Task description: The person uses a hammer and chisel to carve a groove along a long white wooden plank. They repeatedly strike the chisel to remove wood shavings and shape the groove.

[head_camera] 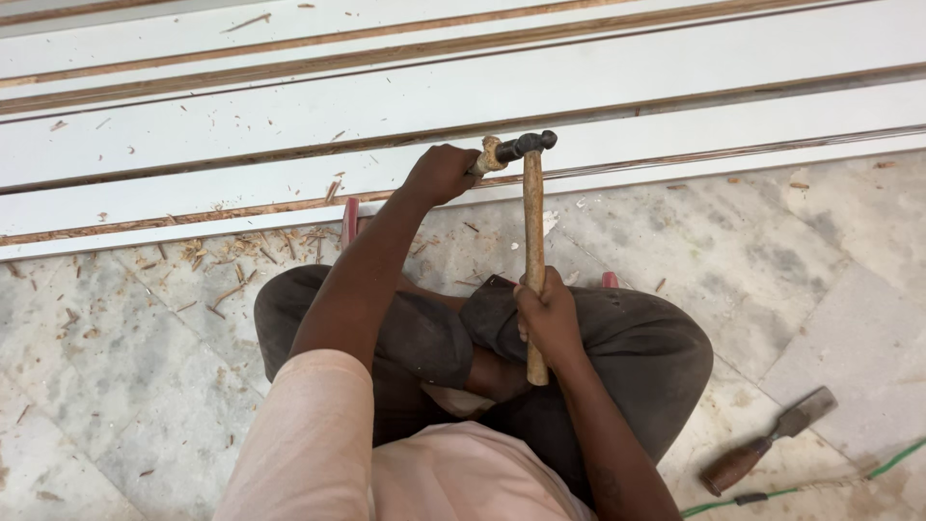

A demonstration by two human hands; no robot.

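My left hand [439, 174] is wrapped around a chisel whose frayed wooden butt [491, 154] sticks out to the right; its blade is hidden under the hand, against the white painted boards [289, 125]. My right hand [550, 318] grips the long wooden handle of a hammer [533, 222]. The dark metal hammer head [526, 146] sits right at the chisel's butt, touching or nearly touching it. I sit cross-legged in dark trousers [637, 338] on the marble floor.
Several long white boards with bare wood edges lie side by side across the top. Wood chips [241, 256] litter the marble floor by the nearest board. A second chisel with a brown handle [767, 442] lies at the lower right, beside a green cable [849, 478].
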